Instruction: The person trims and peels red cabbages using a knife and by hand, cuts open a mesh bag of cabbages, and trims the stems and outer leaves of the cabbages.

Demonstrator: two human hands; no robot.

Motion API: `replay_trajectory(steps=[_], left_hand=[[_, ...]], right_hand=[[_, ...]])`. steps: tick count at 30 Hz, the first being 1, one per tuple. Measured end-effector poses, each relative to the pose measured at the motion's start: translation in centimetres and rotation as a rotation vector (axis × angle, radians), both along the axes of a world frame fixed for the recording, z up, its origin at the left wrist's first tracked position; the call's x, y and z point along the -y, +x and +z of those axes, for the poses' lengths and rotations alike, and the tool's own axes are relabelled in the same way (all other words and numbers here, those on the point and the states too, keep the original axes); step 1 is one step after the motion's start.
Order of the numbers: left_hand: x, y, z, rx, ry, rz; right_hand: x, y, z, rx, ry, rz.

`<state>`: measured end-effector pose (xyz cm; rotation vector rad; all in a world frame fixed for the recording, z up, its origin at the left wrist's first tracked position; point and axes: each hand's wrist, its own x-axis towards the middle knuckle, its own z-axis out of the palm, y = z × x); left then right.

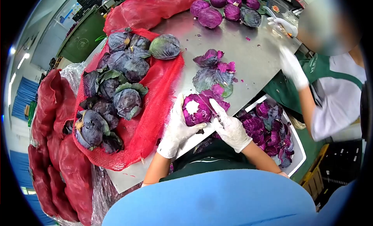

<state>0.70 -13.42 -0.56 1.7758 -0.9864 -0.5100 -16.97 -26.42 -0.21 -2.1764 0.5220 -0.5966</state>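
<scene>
A trimmed purple cabbage (197,114) with a white cut stem end sits between my gloved hands at the near edge of the metal table. My left hand (178,127) is wrapped round its left and lower side. At its right, my right hand (230,129) is closed on a knife (208,105), whose thin blade lies against the cabbage. Loose purple leaves (218,97) touch the far right side of the cabbage. Beyond them, larger dark outer leaves (211,76) lie on the table.
An open red mesh bag (157,103) of dark cabbages (128,103) lies left. Trimmed cabbages (210,18) are at the far side. A white bin (298,152) of leaves stands right, below the metal table (254,66). A co-worker's gloved hands (292,66) are at the right.
</scene>
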Motion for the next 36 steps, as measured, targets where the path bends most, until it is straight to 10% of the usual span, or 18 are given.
replay_trajectory(steps=[3,16,22,32,34,36], left_hand=[[-0.1,-1.1,1.0,0.541,0.207,0.055],[2.2,-6.3,-1.1,0.658,0.075,0.095],[3.3,-6.5,-0.9,0.814,0.106,0.108],[-2.3,-1.4,-0.5,0.127,-0.116,0.05],[-2.6,-1.2,-0.5,-0.577,-0.374,-0.024],[-3.0,-0.8,-1.1,-0.619,-0.407,-0.035]], right_hand=[[-0.7,0.2,0.6,-0.069,0.061,-0.022],[0.5,-0.2,0.1,-0.311,0.106,-0.047],[5.7,-1.4,1.7,-0.355,0.709,0.124],[8.0,-2.4,-3.7,-0.153,1.119,-0.09],[9.0,-2.7,-4.8,-0.091,1.13,-0.258],[10.9,-4.2,-4.7,0.059,1.137,-0.342]])
